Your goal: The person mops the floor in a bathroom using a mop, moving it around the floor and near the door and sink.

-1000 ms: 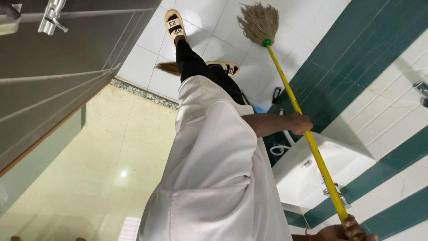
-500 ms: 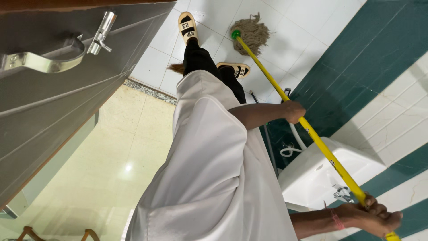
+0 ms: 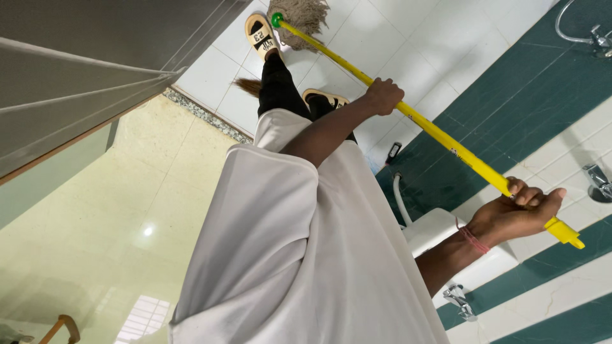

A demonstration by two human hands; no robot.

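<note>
A mop with a long yellow handle (image 3: 440, 134) runs diagonally from its stringy beige head (image 3: 299, 13) on the white floor tiles down to the lower right. My left hand (image 3: 384, 95) reaches across my white garment and grips the handle at mid-length. My right hand (image 3: 524, 205), with a red band at the wrist, holds the handle close to its top end. My sandalled feet (image 3: 261, 32) stand just left of the mop head.
A grey door (image 3: 76, 83) fills the upper left. Green and white tiled wall (image 3: 510, 83) lies to the right, with taps (image 3: 598, 181) and a hose (image 3: 400, 200). A white fixture (image 3: 440, 232) sits under my right arm. Cream floor (image 3: 127, 210) spreads left.
The mop head has slid further away along the floor, towards my feet. Both hands moved with the handle. The view has shifted, and the door's metal handle is out of sight.
</note>
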